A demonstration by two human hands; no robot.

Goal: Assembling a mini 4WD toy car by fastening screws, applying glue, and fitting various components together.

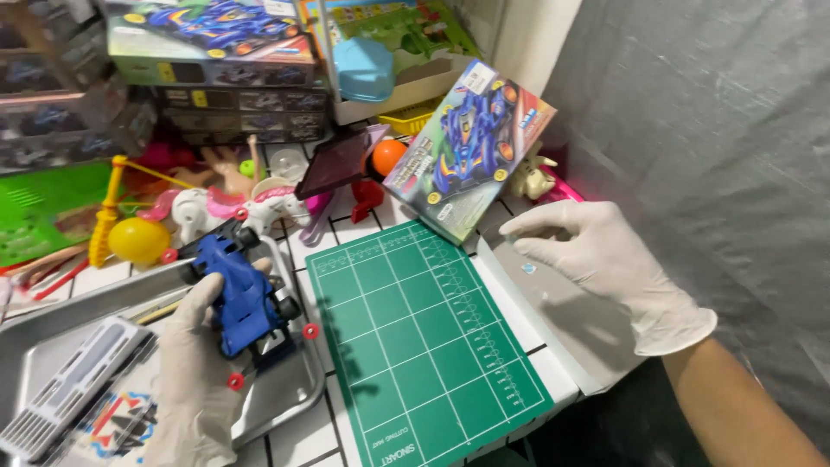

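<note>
Gloved left hand (192, 380), glossy blue toy car (242, 298)

A white tiled worktop (346, 232) stands beside a grey sheet (718, 130), brightly lit.

Green cutting mat (424, 337) bare and open between both gloved hands, toy clutter (216, 203) and stacked boxes (216, 78) blocking the far side, tilted car box (471, 147) overhanging the mat's far edge, metal tray (294, 380) crowding the left, grey sheet (718, 130) closing the right.
</note>
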